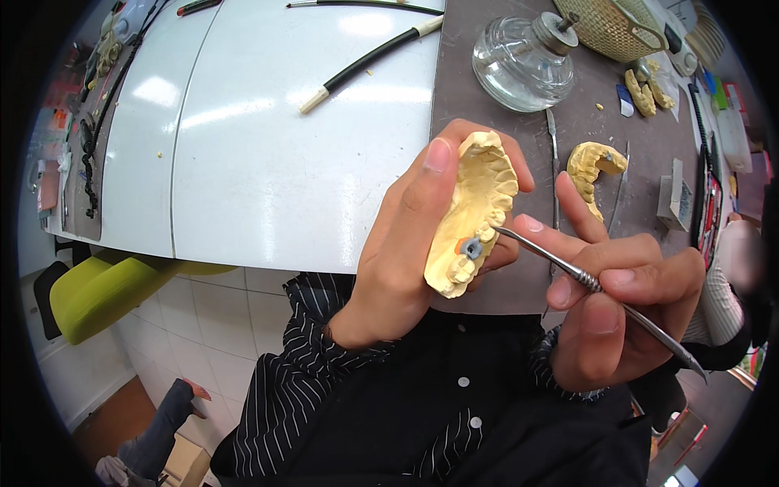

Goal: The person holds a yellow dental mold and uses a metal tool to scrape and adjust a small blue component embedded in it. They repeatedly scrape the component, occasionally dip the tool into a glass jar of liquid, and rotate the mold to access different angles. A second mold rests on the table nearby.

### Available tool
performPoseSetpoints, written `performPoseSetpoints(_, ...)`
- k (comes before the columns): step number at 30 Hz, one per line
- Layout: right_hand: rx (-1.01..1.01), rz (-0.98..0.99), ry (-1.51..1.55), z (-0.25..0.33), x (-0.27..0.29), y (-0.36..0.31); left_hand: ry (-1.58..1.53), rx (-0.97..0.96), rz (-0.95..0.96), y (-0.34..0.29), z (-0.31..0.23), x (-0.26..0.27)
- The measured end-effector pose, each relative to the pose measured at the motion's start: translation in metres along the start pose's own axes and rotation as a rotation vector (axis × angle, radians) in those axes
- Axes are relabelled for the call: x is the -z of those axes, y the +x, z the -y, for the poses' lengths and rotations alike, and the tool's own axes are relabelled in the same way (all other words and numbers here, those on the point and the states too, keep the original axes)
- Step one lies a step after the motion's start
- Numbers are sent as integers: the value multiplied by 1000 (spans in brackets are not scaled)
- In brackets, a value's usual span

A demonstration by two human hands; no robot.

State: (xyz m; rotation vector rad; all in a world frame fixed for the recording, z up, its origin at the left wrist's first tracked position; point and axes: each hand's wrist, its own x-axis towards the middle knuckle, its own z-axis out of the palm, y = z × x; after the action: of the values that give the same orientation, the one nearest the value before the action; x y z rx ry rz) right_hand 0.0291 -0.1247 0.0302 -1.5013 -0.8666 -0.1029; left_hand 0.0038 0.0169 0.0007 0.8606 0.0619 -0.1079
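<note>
My left hand (406, 219) grips a pale yellow plaster dental model (456, 207), its tooth row turned to the right. Near the model's lower end sits a grey ring-shaped piece (471, 247) with a bit of orange beside it. Pinched in my right hand (625, 300) is a metal wax carver (588, 280) with a ribbed grip. The carver's tip meets the teeth just above the grey piece, touching or very close to them. Its other, curved end points down to the right.
A glass spirit burner (523, 65) stands at the back, beside a woven basket (617, 28). Right of my hands lie another yellow dental model (592, 174), a slim metal tool (553, 154) and a small grey box (675, 195). A black-handled brush (369, 61) rests on the white table (268, 178).
</note>
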Motion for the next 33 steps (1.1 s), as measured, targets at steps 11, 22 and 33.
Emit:
performPoseSetpoints(11,-2,96,-37,1,6,3,21,-22,2,0,3,0)
performPoseSetpoints(22,-57,77,-6,7,6,1,155,-73,8,-1,4,1)
performPoseSetpoints(33,-50,376,55,10,26,9,242,-140,-11,-2,6,0)
